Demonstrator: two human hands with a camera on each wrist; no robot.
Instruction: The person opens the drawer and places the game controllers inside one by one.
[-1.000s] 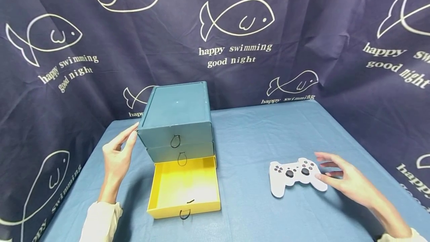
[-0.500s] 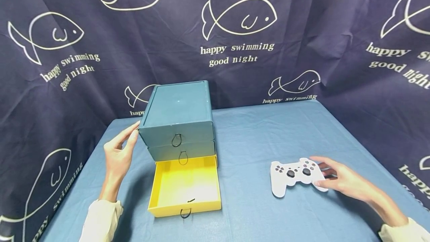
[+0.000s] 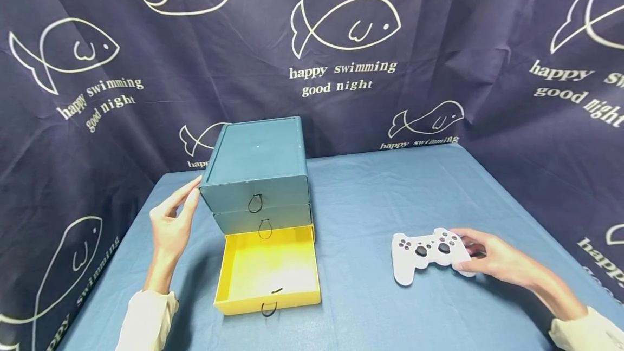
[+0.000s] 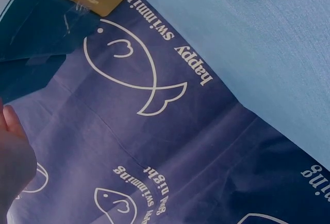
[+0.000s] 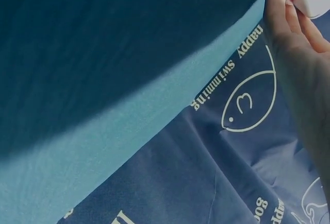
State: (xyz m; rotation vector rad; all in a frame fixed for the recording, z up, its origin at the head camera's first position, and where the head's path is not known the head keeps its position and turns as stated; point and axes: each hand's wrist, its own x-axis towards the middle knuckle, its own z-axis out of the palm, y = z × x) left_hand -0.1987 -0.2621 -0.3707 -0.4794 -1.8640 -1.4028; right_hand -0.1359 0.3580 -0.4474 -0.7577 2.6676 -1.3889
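On the right of the blue table, a white game controller [image 3: 423, 256] lies face up with its black sticks showing. My right hand [image 3: 497, 256] grips its right handle, thumb on top and fingers behind the far edge. A corner of the controller also shows beside the fingers [image 5: 289, 13] in the right wrist view. My left hand [image 3: 171, 226] touches the front left edge of a stacked drawer box [image 3: 255, 156] with thumb and extended fingertips. The box's bottom yellow drawer [image 3: 268, 264] is pulled out, with a small black piece [image 3: 277, 290] near its front wall.
Two upper blue-green drawers are closed, each with a black loop handle [image 3: 255, 203]. A dark fish-print cloth [image 3: 351, 107] hangs behind and beside the table [image 3: 361, 188]. The yellow drawer juts toward the front, between my hands.
My right hand has moved left onto the controller's right handle and closed its fingers around it. The left hand and the drawer box stay as they were.
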